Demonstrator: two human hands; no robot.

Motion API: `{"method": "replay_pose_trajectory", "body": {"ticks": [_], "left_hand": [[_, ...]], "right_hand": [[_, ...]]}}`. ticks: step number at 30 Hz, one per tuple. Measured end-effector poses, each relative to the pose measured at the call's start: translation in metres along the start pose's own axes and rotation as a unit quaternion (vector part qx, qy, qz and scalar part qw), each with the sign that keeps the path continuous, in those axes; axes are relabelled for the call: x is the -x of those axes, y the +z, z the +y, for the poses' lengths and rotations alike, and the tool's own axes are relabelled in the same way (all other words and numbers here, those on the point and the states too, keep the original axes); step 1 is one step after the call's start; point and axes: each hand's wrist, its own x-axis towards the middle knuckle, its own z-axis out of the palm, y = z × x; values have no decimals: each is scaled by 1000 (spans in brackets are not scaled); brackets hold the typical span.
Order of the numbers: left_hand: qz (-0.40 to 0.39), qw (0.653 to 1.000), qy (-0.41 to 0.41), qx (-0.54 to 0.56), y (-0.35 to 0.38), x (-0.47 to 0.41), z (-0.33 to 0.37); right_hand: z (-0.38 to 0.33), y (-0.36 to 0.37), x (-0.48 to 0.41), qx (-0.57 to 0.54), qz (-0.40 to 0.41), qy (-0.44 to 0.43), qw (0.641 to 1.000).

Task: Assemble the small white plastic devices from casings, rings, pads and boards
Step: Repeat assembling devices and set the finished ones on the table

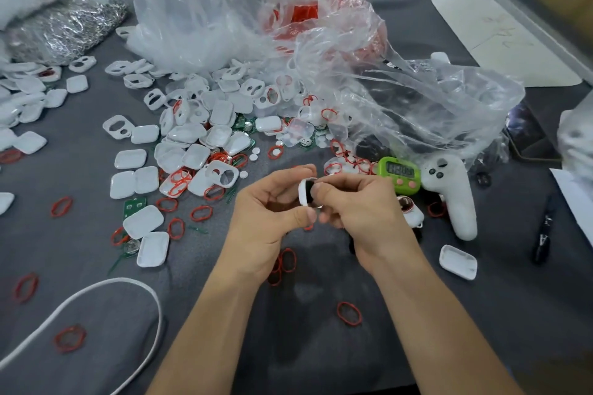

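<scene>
Grey cloth (449,314) underlies scattered parts; near its centre my left hand (272,215) and right hand (359,205) together pinch one white casing (304,194).

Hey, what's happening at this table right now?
A person is assembling small devices. Both hands, left hand and right hand, pinch one white casing above the grey table. A heap of white casings, loose red rings and green boards lies behind, beside a green timer.

Even bright light, soft shadows; edges warped, corners blurred.
</scene>
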Motion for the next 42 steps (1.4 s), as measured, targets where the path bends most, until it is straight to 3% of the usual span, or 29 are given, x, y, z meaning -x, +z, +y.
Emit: {"method": "replay_pose_trajectory", "body": {"ticks": [10,15,18,23,27,30,34,42], "left_hand": [[2,999,-25,-32,-15,4,-3],[5,998,-43,-53,-14,6,1],[43,990,-22,-130,-8,7,9],[112,926,41,-357,2,4,29],[130,866,83,-476,7,3,33],[126,875,80,-462,8,4,27],[117,932,-9,-342,7,3,23],[143,971,-82,-174,-1,4,23]], "right_hand": [[-19,-4,-18,228,-106,38,967],[-24,-4,-27,241,-148,51,958],[-25,-3,-30,252,-154,45,954],[-11,4,-29,142,-114,8,983],[-6,2,-23,41,-171,46,983],[0,7,-16,34,-150,52,987],[5,7,-16,-17,-94,102,990],[5,-4,-18,24,-136,83,987]]}}
